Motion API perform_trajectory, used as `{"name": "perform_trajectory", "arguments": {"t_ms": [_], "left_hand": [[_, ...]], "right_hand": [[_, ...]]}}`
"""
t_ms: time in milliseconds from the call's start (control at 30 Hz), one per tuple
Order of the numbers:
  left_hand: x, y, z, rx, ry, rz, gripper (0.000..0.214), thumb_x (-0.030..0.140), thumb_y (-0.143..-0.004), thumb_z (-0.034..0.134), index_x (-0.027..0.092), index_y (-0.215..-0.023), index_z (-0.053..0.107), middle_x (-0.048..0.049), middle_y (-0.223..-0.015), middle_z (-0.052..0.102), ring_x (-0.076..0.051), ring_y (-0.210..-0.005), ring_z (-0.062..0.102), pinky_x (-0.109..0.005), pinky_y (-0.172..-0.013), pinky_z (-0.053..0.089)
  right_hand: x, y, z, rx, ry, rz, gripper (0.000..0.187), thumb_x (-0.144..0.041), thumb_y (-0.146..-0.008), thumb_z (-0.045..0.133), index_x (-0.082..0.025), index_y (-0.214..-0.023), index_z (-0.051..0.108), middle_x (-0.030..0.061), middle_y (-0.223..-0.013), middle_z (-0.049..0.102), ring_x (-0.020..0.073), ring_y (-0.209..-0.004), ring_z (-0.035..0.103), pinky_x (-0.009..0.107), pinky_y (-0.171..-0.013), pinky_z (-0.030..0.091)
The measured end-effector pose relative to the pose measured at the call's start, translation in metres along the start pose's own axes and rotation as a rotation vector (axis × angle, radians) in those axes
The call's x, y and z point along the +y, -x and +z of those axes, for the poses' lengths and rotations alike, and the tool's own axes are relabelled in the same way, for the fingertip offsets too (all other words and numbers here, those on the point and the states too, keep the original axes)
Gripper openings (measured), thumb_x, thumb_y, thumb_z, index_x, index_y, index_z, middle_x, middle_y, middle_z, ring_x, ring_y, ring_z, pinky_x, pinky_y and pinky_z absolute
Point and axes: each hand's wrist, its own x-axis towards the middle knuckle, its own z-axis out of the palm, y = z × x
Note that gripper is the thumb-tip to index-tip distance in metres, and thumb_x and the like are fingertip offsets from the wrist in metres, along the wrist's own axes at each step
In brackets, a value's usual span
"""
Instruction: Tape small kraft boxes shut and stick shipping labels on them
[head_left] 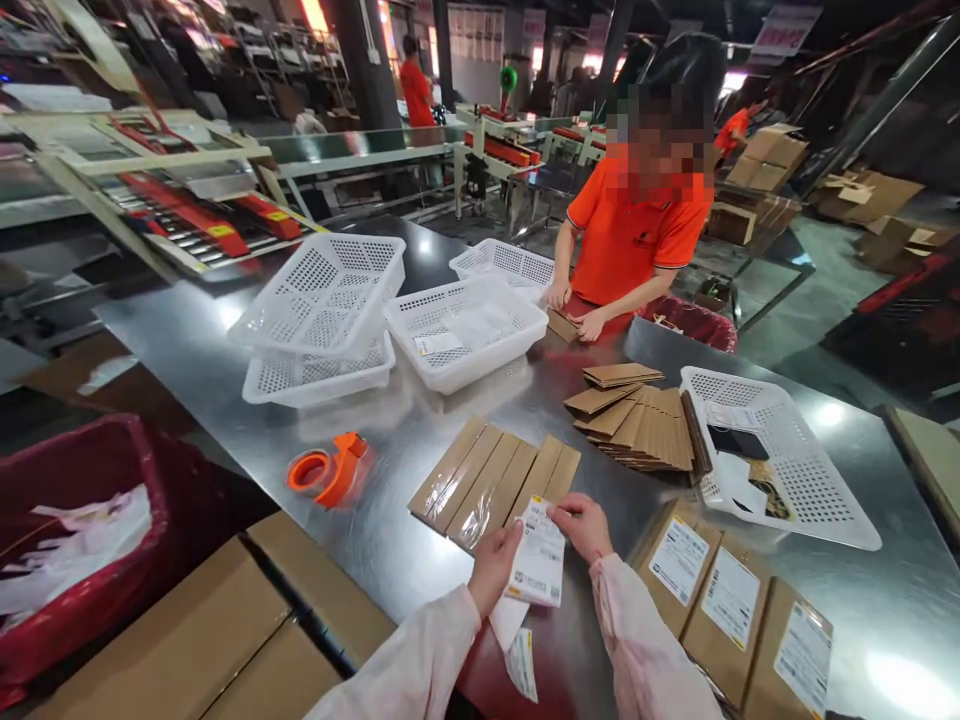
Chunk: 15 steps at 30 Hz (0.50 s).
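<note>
My left hand [491, 568] is closed on a small stack of printed shipping labels [538, 565], its thumb lying along their left edge. Pinched fingers of my right hand [583, 526] grip the upper right corner of the top label. Loose label strips [521, 662] hang down below the stack. Just beyond my hands, flat brown cardboard packages [480, 478] lie side by side, their surfaces shiny as if under clear film or tape. To the right of my right arm are several cardboard packages [716, 545] with white labels stuck on them.
An orange tape dispenser [346, 468] lies left on the metal table [330, 560]. White plastic baskets [469, 365] stand behind, another basket [825, 480] at right. Folded cardboard [649, 430] is fanned out. Across the table a person in orange [637, 240] handles cardboard. A red-lined bin [75, 450] stands left.
</note>
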Motion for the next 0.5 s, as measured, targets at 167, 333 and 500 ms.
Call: {"name": "perform_trajectory", "arguments": {"t_ms": [167, 333, 500], "left_hand": [[-0.007, -0.005, -0.001, 0.064, 0.097, 0.052, 0.063, 0.07, -0.079, 0.041, 0.016, -0.088, 0.072, -0.0141, -0.097, 0.075, -0.03, -0.103, 0.065, -0.043, -0.097, 0.048], [-0.036, -0.005, -0.004, 0.162, 0.01, -0.028, 0.061, 0.072, -0.076, 0.042, 0.018, -0.075, 0.071, -0.0161, -0.086, 0.074, -0.034, -0.098, 0.065, -0.043, -0.096, 0.049], [-0.085, 0.028, -0.019, 0.18, -0.138, -0.125, 0.065, 0.08, -0.07, 0.042, 0.02, -0.065, 0.065, -0.013, -0.074, 0.071, -0.034, -0.082, 0.066, -0.043, -0.079, 0.055]], "right_hand": [[0.03, -0.077, 0.012, 0.177, 0.083, 0.077, 0.021, -0.04, -0.065, 0.068, -0.022, -0.068, 0.077, 0.0104, -0.096, 0.071, 0.0256, -0.092, 0.064, 0.036, -0.082, 0.049], [0.05, -0.103, 0.026, 0.225, 0.161, 0.125, 0.023, -0.041, -0.066, 0.069, -0.021, -0.073, 0.078, 0.0109, -0.104, 0.067, 0.0267, -0.097, 0.06, 0.039, -0.085, 0.046], [0.054, -0.094, 0.031, 0.246, 0.231, 0.138, 0.03, -0.046, -0.071, 0.068, -0.023, -0.089, 0.078, 0.0099, -0.12, 0.062, 0.0287, -0.105, 0.054, 0.043, -0.089, 0.043]]}}
